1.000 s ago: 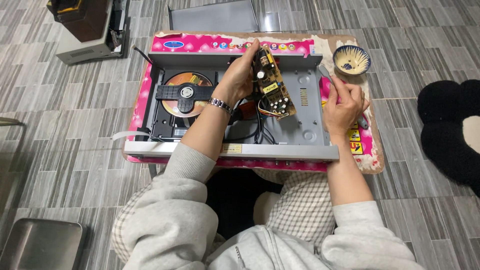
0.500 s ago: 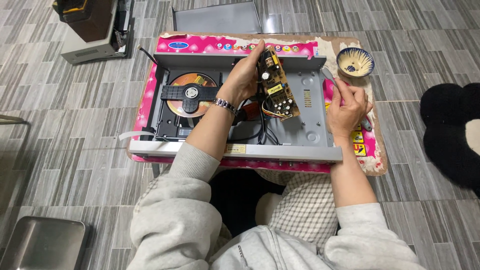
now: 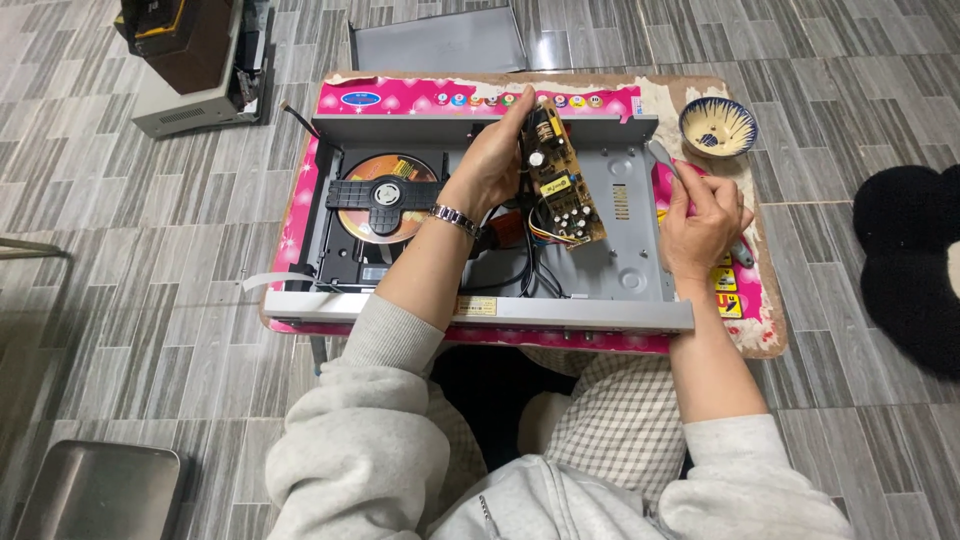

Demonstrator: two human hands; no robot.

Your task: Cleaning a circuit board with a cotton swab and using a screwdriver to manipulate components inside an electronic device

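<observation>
An opened grey disc player (image 3: 630,270) lies on a small pink table (image 3: 760,330). Its disc tray on the left holds an orange disc (image 3: 395,195) under a black clamp. My left hand (image 3: 495,160) grips a yellow-brown circuit board (image 3: 560,185) and holds it tilted up above the chassis, with coloured wires trailing from its lower end into the case. My right hand (image 3: 700,225) rests at the player's right edge, closed around a grey-handled tool (image 3: 665,165) whose end points up and left.
A small patterned bowl (image 3: 718,125) stands at the table's back right corner. A grey metal cover (image 3: 440,40) lies on the floor behind the table. A boxy device (image 3: 190,60) sits at the back left, a metal tray (image 3: 100,490) at the front left, a black rug (image 3: 915,260) to the right.
My left hand has kept hold of the circuit board, tilting it slightly more upright. My right hand stays at the player's right edge with the tool.
</observation>
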